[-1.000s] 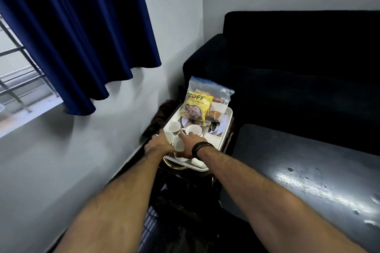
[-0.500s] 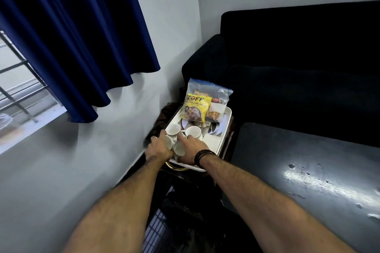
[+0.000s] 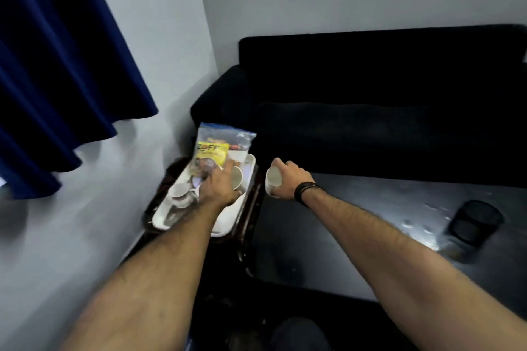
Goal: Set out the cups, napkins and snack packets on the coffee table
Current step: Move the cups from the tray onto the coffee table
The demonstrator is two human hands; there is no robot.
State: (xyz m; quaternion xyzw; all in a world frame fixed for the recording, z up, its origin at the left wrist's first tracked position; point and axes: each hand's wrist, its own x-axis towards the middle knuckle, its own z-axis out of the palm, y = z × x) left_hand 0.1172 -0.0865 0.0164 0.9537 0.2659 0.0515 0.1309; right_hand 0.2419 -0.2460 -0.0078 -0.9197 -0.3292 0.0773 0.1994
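A white tray (image 3: 222, 229) sits on a small dark side table beside the wall. It holds white cups (image 3: 180, 191), a yellow snack packet (image 3: 211, 152) and a clear bag of more snacks (image 3: 236, 138). My left hand (image 3: 221, 186) is over the tray, closed around a white cup (image 3: 236, 177). My right hand (image 3: 288, 179) holds another white cup (image 3: 273, 179) in the air, just over the left end of the dark coffee table (image 3: 356, 236). Napkins are hard to make out in the blur.
A black sofa (image 3: 385, 108) runs behind the coffee table. A dark mesh cup-shaped holder (image 3: 473, 221) stands on the table at the right. A blue curtain (image 3: 57, 65) hangs at the left wall. My dark-clothed knee (image 3: 299, 333) shows at the bottom.
Both hands took cups from the tray. My right hand has carried its cup rightward off the tray toward the coffee table; my left hand lifted one within the tray. The view swung right.
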